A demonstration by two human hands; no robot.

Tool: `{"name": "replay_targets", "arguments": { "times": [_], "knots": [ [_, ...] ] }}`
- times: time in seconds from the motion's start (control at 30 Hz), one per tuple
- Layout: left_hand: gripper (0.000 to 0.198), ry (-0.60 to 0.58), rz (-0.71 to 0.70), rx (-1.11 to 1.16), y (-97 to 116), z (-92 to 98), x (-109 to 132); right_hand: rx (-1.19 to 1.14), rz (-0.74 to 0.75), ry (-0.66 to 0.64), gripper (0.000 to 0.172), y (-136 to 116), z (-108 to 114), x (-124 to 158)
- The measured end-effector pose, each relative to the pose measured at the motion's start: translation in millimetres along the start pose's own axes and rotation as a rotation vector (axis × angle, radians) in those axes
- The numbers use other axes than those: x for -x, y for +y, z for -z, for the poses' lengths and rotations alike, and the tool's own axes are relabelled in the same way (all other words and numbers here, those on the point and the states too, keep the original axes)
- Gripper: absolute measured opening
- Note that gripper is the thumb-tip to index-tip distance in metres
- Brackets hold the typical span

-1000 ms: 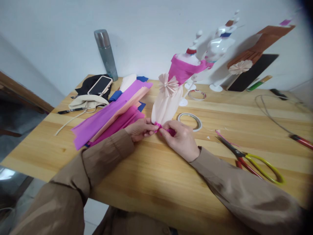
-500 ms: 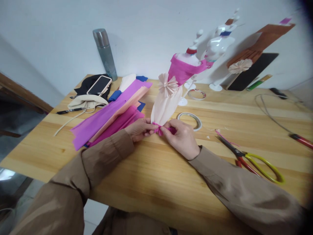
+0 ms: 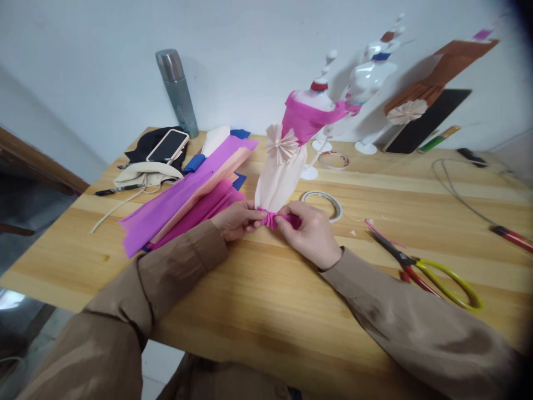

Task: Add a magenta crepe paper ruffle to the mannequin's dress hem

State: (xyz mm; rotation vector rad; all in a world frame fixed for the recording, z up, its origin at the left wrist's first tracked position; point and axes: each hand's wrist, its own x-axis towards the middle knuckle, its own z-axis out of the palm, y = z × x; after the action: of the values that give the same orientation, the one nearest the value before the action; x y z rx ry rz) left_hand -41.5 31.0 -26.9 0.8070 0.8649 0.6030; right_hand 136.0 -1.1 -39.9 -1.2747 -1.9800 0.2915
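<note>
A small white mannequin (image 3: 318,100) wears a magenta wrapped top (image 3: 306,119) and a pale cream paper skirt (image 3: 281,178). A pleated cream paper flower (image 3: 282,144) sits at its waist. Along the skirt's lower edge runs a gathered magenta paper strip (image 3: 270,219). My left hand (image 3: 237,221) pinches the strip at its left end. Thumb and fingers of my right hand (image 3: 310,230) are closed on the same strip further right, partly hiding it. Just behind my right hand lies a roll of tape (image 3: 338,208).
Folded crepe paper (image 3: 183,194) lies left, near a phone (image 3: 169,146) and a flask (image 3: 177,91). Scissors (image 3: 406,258) rest on the right. Behind stand another mannequin (image 3: 368,83), a brown paper dress (image 3: 433,83), a black board (image 3: 428,122) and a second tape ring (image 3: 333,160).
The mannequin's upper part has tilted slightly to the left. More of the strip's gathers show between my fingertips; both hands stay nearly in place.
</note>
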Motion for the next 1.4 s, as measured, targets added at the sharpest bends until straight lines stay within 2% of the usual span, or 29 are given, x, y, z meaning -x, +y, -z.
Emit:
{"name": "replay_targets", "arguments": {
  "times": [0.2,0.47,0.63,1.23,1.3,1.4],
  "knots": [
    [0.025,-0.004,-0.007,-0.019,0.4,-0.3,0.2,-0.016,-0.021,-0.002,0.014,4.5,1.8,-1.7],
    [0.021,0.0,-0.022,-0.04,-2.4,1.5,-0.8,-0.112,-0.211,-0.021,0.022,3.8,2.3,-2.2],
    [0.022,0.011,-0.013,-0.041,-0.9,0.2,0.6,-0.185,-0.28,-0.062,0.026,4.0,3.3,-3.4],
    [0.013,0.01,-0.016,-0.011,-2.7,2.7,-1.8,-0.146,-0.278,-0.049,0.025,6.4,0.1,-2.7],
    [0.013,0.01,-0.023,-0.009,-2.6,2.5,-1.6,-0.12,-0.268,-0.051,0.028,8.1,0.3,-2.5],
    [0.015,0.005,-0.021,-0.014,-2.4,3.0,-1.6,-0.076,-0.268,-0.033,0.042,11.6,1.4,-2.5]
  ]
}}
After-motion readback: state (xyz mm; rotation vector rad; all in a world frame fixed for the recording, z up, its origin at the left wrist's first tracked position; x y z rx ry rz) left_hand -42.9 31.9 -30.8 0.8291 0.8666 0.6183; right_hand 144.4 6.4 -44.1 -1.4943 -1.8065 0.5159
